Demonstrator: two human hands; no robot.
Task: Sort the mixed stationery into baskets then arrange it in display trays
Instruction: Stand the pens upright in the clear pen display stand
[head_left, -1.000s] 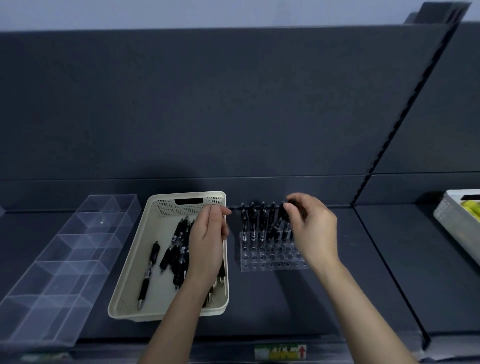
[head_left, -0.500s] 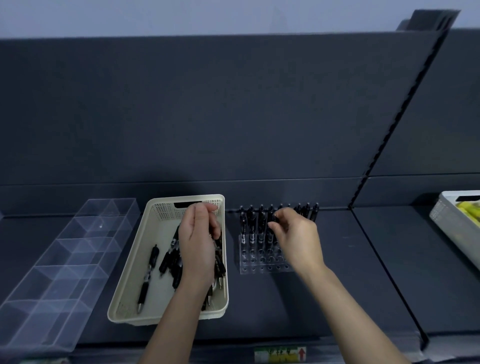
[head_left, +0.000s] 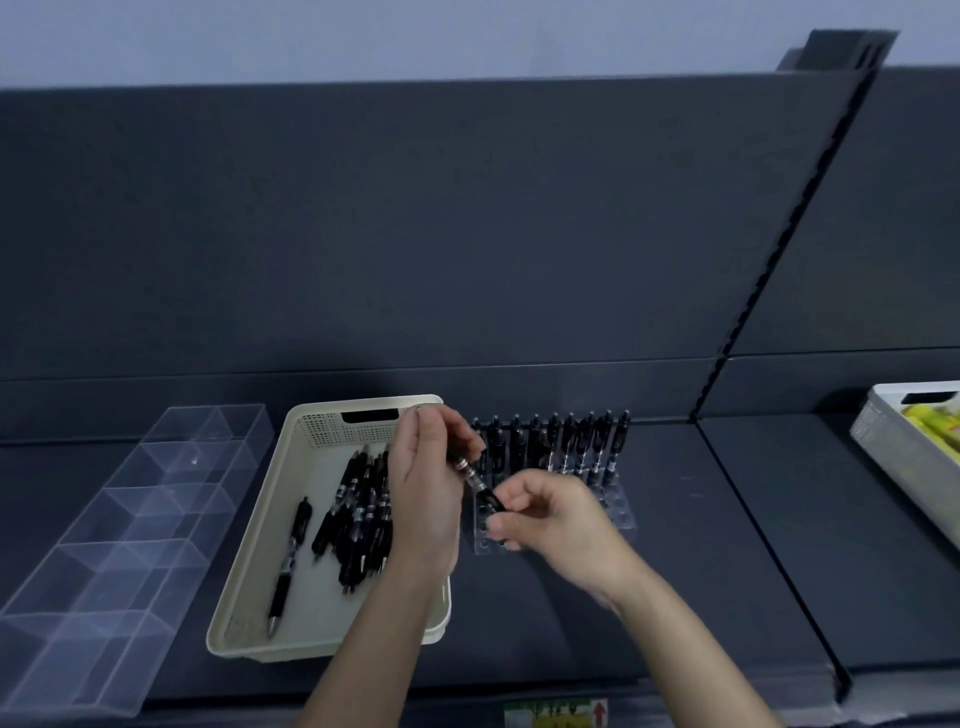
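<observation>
My left hand (head_left: 423, 493) is raised at the frame's centre over the right edge of the cream basket (head_left: 260, 587), its fingers pinched shut on the upper end of one black pen (head_left: 470, 475). My right hand (head_left: 550, 519), just lower right of it, curls thumb and forefinger around that pen's lower end, in front of the clear pen rack (head_left: 621, 514). One pen lies apart in the basket beside a heap I cannot count. Two rows stand in the rack. A clear divided tray (head_left: 104, 561) sits lower left.
</observation>
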